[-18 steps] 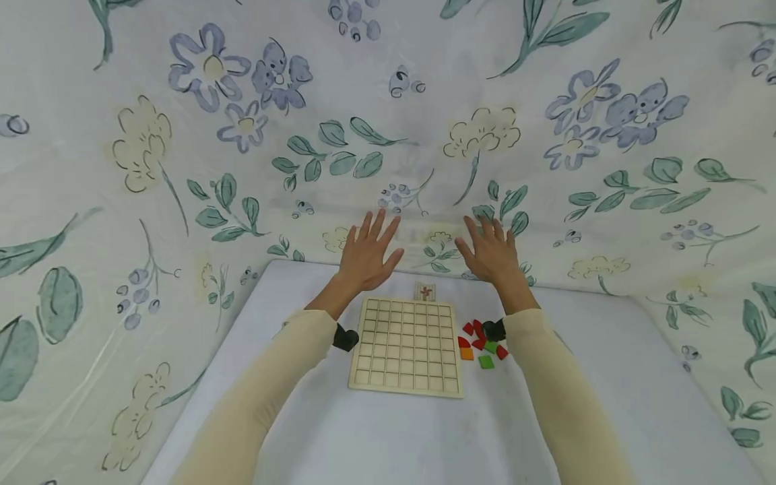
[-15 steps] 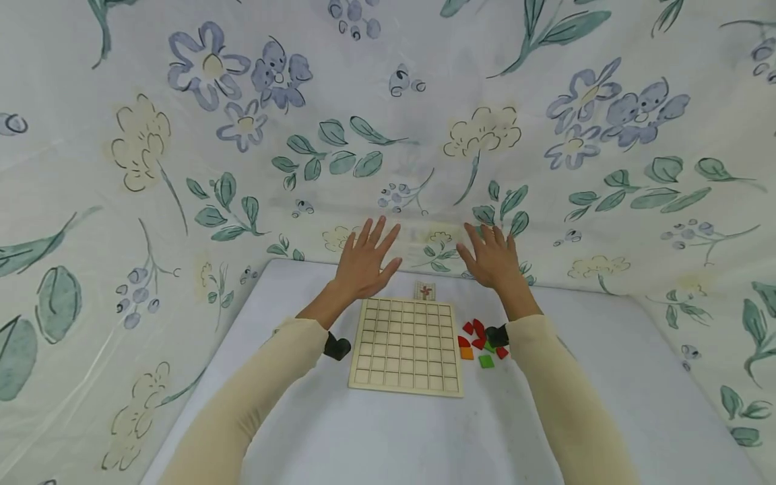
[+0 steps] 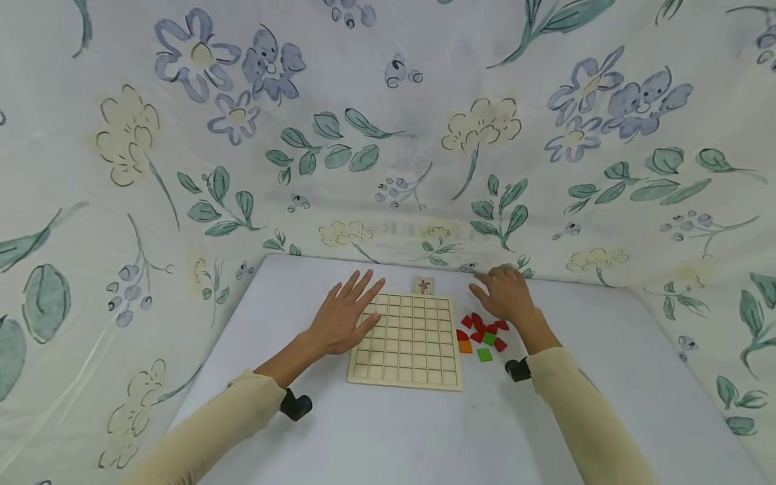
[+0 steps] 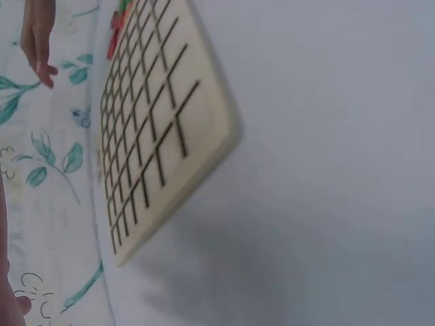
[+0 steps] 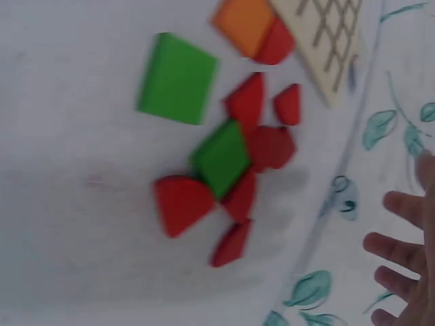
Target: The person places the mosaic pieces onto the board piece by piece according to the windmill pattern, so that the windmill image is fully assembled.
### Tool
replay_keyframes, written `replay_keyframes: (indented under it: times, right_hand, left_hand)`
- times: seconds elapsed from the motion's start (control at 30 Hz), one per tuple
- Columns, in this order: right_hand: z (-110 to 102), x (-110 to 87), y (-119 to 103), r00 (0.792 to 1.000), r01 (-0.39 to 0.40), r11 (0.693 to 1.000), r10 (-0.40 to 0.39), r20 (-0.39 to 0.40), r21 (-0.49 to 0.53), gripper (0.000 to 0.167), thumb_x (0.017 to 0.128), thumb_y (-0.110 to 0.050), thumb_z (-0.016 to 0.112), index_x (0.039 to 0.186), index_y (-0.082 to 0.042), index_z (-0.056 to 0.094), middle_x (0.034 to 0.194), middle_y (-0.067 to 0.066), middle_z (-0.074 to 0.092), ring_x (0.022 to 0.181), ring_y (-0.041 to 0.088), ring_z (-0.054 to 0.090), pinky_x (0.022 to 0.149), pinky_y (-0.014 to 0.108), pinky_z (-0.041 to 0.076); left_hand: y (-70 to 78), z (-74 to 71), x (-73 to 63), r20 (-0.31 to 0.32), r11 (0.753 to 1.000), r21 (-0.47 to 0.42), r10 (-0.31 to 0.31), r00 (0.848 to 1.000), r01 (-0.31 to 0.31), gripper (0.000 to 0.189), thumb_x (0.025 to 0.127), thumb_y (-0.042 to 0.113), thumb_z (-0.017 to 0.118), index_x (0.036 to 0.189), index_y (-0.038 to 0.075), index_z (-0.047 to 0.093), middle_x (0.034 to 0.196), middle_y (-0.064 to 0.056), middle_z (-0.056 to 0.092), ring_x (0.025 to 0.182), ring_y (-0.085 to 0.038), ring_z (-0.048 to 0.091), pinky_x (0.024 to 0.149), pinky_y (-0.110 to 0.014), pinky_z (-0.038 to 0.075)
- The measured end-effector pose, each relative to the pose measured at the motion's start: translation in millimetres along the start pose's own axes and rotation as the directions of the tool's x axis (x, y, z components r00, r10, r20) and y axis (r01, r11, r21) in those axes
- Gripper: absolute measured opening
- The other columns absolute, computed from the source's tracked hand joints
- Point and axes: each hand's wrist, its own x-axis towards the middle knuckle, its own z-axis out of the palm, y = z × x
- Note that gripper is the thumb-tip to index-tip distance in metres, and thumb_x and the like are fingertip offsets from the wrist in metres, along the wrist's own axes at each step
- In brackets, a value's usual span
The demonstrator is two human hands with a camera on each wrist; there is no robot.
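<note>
My left hand (image 3: 342, 316), fingers spread, reaches over the left edge of a pale wooden grid board (image 3: 406, 343). Nothing is in its grasp. My right hand (image 3: 504, 294) hovers just behind a small pile of pieces, fingers loosely bent and empty. That pile holds several red wedge-shaped pieces (image 5: 182, 204), two green squares (image 5: 178, 80) and an orange square (image 5: 243, 26). The pieces lie right of the board, some of them overlapping. In the right wrist view, the fingertips show at the right edge, apart from the pieces.
A small card (image 3: 423, 285) with a red pinwheel figure lies behind the board. The white table (image 3: 388, 438) ends at a flower-patterned curtain (image 3: 418, 155) at the back and sides. Black wrist cameras (image 3: 296, 404) hang below both sleeves.
Both hands have come down and back from near the curtain. The left moved left and toward me to the board's edge; the right lowered toward the pieces, its fingers bending more.
</note>
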Motion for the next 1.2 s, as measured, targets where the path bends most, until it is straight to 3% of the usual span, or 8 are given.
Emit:
replay_keyframes:
  times: [0.13,0.27,0.5,0.73,1.03,1.2]
  right_hand:
    - [20,-13.6,9,0.997,-0.003,1.000,0.003,0.074,0.005,0.039,0.094,-0.039,0.064,0.118,-0.009,0.073,0.111,0.017,0.062,0.111,0.041,0.051,0.099,0.064,0.035]
    - [33,-22.9,11,0.992,-0.016,0.999,0.011,0.123,0.036,0.032,0.089,-0.038,0.071,0.105,-0.010,0.078,0.098,0.012,0.062,0.099,0.036,0.052,0.094,0.063,0.040]
    - [39,-30.0,7,0.994,-0.023,0.996,0.014,0.110,0.081,0.030,0.088,-0.034,0.074,0.106,-0.010,0.077,0.091,0.008,0.061,0.092,0.033,0.052,0.089,0.060,0.042]
    - [43,-25.8,2,0.991,-0.077,0.985,0.059,0.120,0.153,0.023,0.088,-0.027,0.073,0.103,-0.010,0.077,0.084,0.004,0.061,0.085,0.029,0.052,0.082,0.055,0.044]
    - [52,-21.6,-3,0.989,-0.082,0.983,0.060,0.134,0.163,0.029,0.088,-0.029,0.072,0.113,-0.014,0.075,0.083,0.003,0.060,0.082,0.026,0.052,0.075,0.050,0.046]
    - [52,-19.0,-3,0.990,-0.099,0.974,0.077,0.115,0.203,0.028,0.085,-0.028,0.078,0.108,-0.011,0.075,0.088,0.004,0.062,0.086,0.027,0.053,0.078,0.049,0.045]
  left_hand:
    - [1.9,17.3,-27.4,0.035,0.998,-0.060,0.015,0.999,-0.013,0.065,0.103,0.045,0.041,0.158,0.018,0.022,0.162,-0.012,0.016,0.147,-0.034,0.013,0.109,-0.062,0.023]
    - [1.4,30.7,-49.9,0.069,0.994,-0.101,0.038,0.997,-0.031,0.064,0.103,0.045,0.043,0.158,0.017,0.025,0.161,-0.013,0.021,0.146,-0.036,0.017,0.108,-0.062,0.027]
    - [-0.3,47.2,-74.6,0.120,0.996,-0.089,0.036,0.992,-0.025,0.063,0.103,0.047,0.043,0.157,0.018,0.028,0.161,-0.013,0.022,0.146,-0.036,0.018,0.109,-0.061,0.026]
    - [-0.1,56.9,-83.9,0.122,0.999,-0.041,0.036,0.992,-0.031,0.063,0.103,0.049,0.039,0.156,0.017,0.030,0.161,-0.012,0.020,0.147,-0.034,0.016,0.113,-0.059,0.017]
    - [-1.4,59.5,-85.9,0.129,0.999,0.003,0.034,0.991,-0.035,0.064,0.104,0.051,0.032,0.157,0.018,0.026,0.163,-0.010,0.017,0.148,-0.032,0.014,0.113,-0.058,0.017]
    - [-2.6,61.2,-85.9,0.123,0.999,0.023,0.028,0.992,-0.031,0.064,0.103,0.052,0.032,0.157,0.019,0.026,0.163,-0.010,0.016,0.148,-0.032,0.015,0.113,-0.058,0.017]
